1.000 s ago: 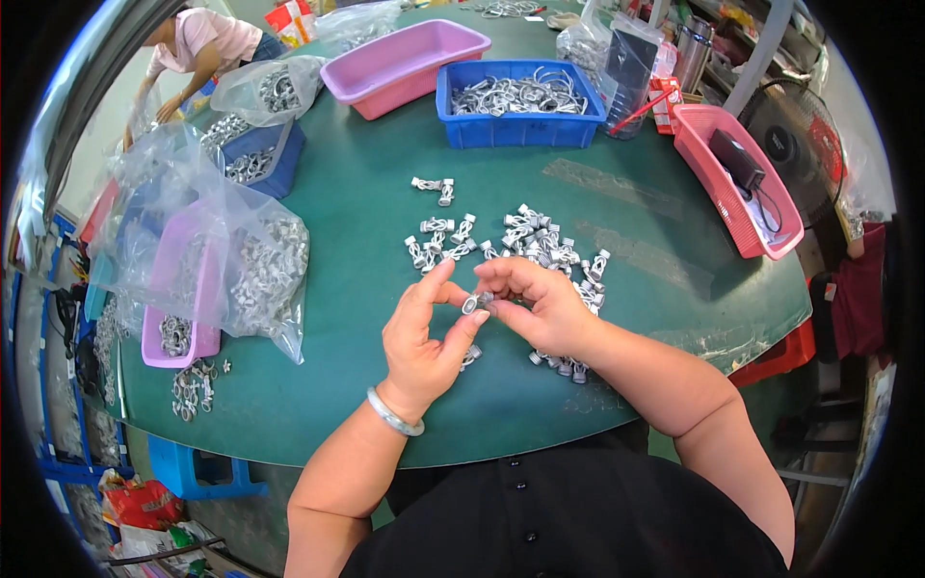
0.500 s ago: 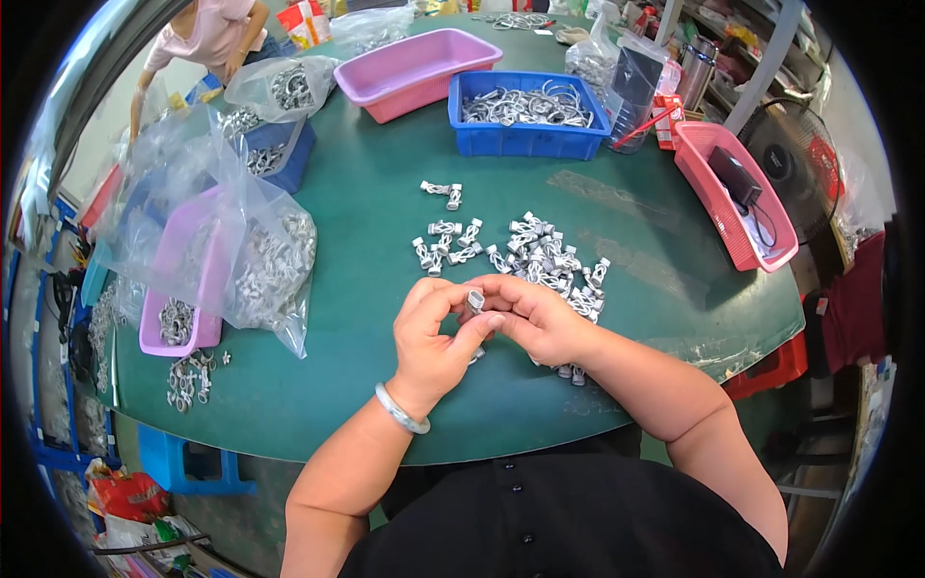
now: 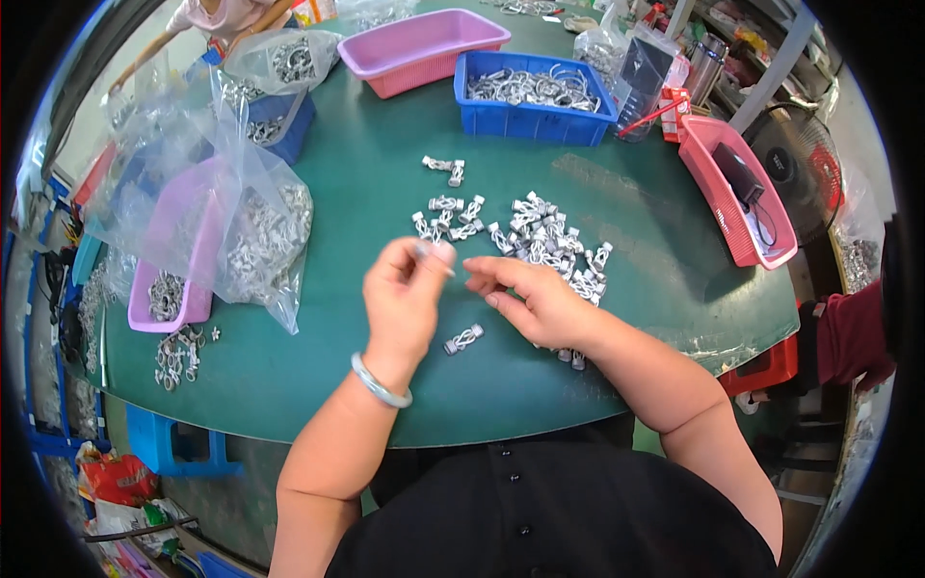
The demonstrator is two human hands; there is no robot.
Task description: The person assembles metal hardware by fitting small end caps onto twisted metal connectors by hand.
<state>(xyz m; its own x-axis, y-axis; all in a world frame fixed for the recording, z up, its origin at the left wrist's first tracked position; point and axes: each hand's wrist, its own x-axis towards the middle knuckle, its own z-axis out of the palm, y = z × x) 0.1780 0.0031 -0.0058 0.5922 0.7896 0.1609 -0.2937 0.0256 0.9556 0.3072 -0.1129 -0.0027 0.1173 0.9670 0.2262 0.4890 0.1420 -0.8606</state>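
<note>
Lying nearest: loose clip (image 3: 463,339). Left hand (image 3: 400,301) pinching part (image 3: 421,249) between thumb and forefinger; right hand (image 3: 538,301), fingers parted, partly covering clip pile (image 3: 544,239). Farther: blue bin (image 3: 540,125), pink tray (image 3: 434,67). Part silvery-grey, mostly finger-hidden.

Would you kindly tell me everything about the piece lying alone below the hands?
The small piece looks metallic, grey and white, with blocky ends joined by a looped middle. It lies slantwise on the green table, right end farther away, below and right of the left hand; only the table touches it.
</note>
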